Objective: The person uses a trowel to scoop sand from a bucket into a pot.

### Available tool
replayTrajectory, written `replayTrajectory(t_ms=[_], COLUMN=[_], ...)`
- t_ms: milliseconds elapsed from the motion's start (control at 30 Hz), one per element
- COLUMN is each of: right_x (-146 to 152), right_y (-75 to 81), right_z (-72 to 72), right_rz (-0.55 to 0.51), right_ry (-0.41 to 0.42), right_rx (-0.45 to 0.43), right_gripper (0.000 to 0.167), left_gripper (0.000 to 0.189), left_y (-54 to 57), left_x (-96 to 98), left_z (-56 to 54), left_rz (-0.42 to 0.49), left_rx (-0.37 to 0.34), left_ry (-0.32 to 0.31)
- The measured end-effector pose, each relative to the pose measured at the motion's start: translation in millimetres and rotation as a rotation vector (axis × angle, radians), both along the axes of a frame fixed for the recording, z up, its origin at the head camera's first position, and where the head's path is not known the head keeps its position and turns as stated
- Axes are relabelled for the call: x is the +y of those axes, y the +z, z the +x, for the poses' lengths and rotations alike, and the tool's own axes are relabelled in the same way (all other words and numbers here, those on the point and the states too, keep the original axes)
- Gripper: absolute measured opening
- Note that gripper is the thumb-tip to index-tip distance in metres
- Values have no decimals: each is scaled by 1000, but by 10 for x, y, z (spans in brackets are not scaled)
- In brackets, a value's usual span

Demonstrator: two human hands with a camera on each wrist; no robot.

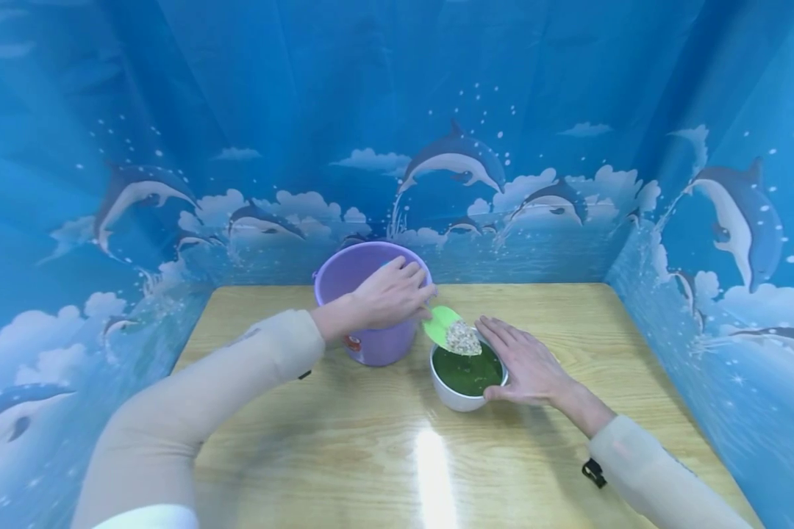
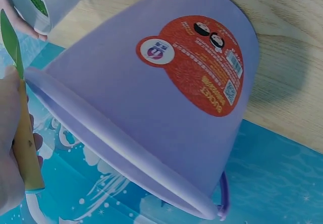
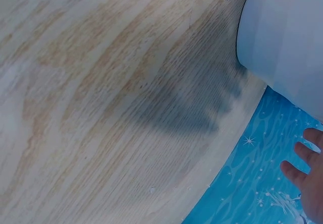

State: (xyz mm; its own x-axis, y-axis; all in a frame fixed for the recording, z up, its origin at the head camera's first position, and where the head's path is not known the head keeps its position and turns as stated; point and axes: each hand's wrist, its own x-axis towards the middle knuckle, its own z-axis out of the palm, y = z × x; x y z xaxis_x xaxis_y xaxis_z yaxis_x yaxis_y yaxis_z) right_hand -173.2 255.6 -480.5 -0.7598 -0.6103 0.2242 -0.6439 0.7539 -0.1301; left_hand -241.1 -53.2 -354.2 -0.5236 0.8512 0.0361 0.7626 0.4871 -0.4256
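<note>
My left hand [image 1: 393, 294] grips the yellow wooden handle [image 2: 26, 141] of a small shovel. Its green blade [image 1: 440, 322] carries a heap of pale, speckled gravel-like grains [image 1: 463, 339] and tilts over a white pot [image 1: 459, 401]. Inside the pot is a dark green layer [image 1: 465, 375] with a few pale grains on it. Against the pot's right side rests my right hand [image 1: 529, 365], its fingers fairly straight and the thumb spread toward the near rim. The left wrist view also catches the thin green blade [image 2: 10, 40] edge-on, close to a purple bucket [image 2: 126, 93].
The purple bucket [image 1: 380, 353], with an orange-red label [image 2: 202, 65], stands behind and left of the pot. Both stand on a wood-grain table [image 1: 344, 455]. A blue dolphin-print curtain [image 1: 317, 95] encloses the table's back and sides.
</note>
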Motion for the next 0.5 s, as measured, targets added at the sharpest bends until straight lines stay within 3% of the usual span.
replayTrajectory(t_ms=[500], right_x=[-4], right_y=[2], right_z=[21], right_rz=[-19], right_ry=[-8], right_rx=[-27], right_gripper=[129], left_gripper=[53], left_y=[-70], left_x=[170], left_z=[64], left_rz=[-104], left_rx=[138], left_ry=[-62])
